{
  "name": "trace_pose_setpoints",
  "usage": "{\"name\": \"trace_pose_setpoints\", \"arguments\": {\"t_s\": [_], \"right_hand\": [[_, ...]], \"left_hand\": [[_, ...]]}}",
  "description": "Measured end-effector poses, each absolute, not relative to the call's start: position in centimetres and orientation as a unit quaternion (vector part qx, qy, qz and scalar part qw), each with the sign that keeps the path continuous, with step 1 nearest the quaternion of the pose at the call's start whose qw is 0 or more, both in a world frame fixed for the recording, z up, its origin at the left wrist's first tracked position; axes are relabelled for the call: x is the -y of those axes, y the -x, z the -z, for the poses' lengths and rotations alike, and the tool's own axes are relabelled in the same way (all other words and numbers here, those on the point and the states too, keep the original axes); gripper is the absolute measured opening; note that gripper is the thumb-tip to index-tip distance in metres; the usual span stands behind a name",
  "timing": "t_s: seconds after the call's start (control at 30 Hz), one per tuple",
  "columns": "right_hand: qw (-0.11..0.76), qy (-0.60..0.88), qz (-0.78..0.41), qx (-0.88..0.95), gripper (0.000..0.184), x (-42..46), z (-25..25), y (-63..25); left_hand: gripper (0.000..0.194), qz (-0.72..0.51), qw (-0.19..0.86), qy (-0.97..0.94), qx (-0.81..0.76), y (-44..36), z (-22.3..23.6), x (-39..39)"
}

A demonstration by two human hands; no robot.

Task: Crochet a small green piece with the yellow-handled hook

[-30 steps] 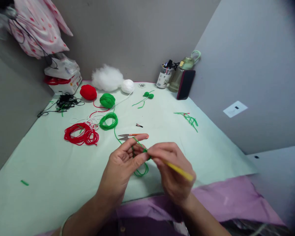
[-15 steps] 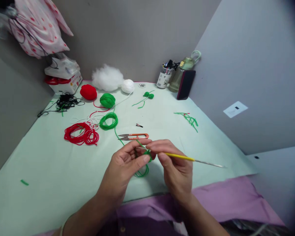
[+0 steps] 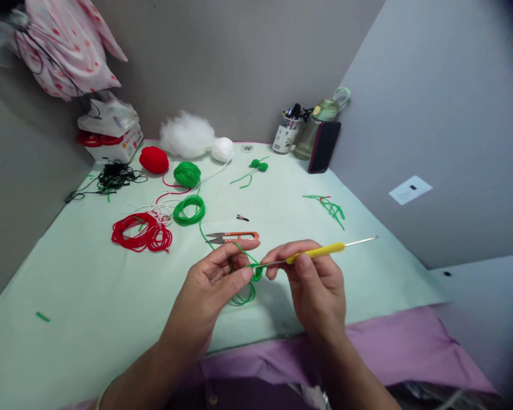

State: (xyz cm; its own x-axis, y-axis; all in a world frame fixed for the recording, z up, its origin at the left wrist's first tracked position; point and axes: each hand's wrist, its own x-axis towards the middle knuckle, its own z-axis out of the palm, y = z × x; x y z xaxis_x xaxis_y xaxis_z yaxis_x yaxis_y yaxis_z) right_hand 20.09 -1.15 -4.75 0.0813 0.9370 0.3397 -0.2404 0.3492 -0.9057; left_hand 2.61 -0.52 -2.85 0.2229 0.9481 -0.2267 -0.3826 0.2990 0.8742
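Between thumb and fingers, my left hand (image 3: 216, 287) pinches a small green crochet piece (image 3: 257, 273). Green yarn runs over its raised index finger, and a loose loop of green yarn (image 3: 244, 297) hangs below. My right hand (image 3: 314, 279) grips a crochet hook (image 3: 320, 251) by its yellow handle. One metal end of the hook points left and meets the green piece; the other sticks out to the right. Just beyond my left fingertips lie orange thread snips (image 3: 239, 236), with a small dark clip (image 3: 242, 217) behind them.
Green (image 3: 187, 175), red (image 3: 154, 160) and white yarn balls (image 3: 222, 150) sit at the back beside fluffy stuffing (image 3: 187, 135). Coiled red yarn (image 3: 139, 233) and a green coil (image 3: 189, 210) lie left. A phone (image 3: 324, 147) leans against a bottle (image 3: 308, 136). Green scraps (image 3: 331, 209) lie right.
My right hand has shifted slightly right, drawing the hook away from my left fingers. The hook's right end has swung upward. My left hand still pinches the green piece.
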Motion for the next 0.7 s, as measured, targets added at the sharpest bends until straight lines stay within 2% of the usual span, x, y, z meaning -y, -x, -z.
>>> {"name": "trace_pose_setpoints", "arguments": {"t_s": [0.5,0.7], "right_hand": [[0.636,0.350,-0.308,0.615,0.026,2.0,4.7,-20.2],[0.571,0.375,-0.131,0.718,0.040,2.7,5.6,-20.0]], "left_hand": [[0.027,-0.487,0.665,-0.374,-0.425,-2.8,2.7,0.6],[0.037,-0.506,0.689,-0.336,-0.396,-3.4,2.5,0.6]]}}
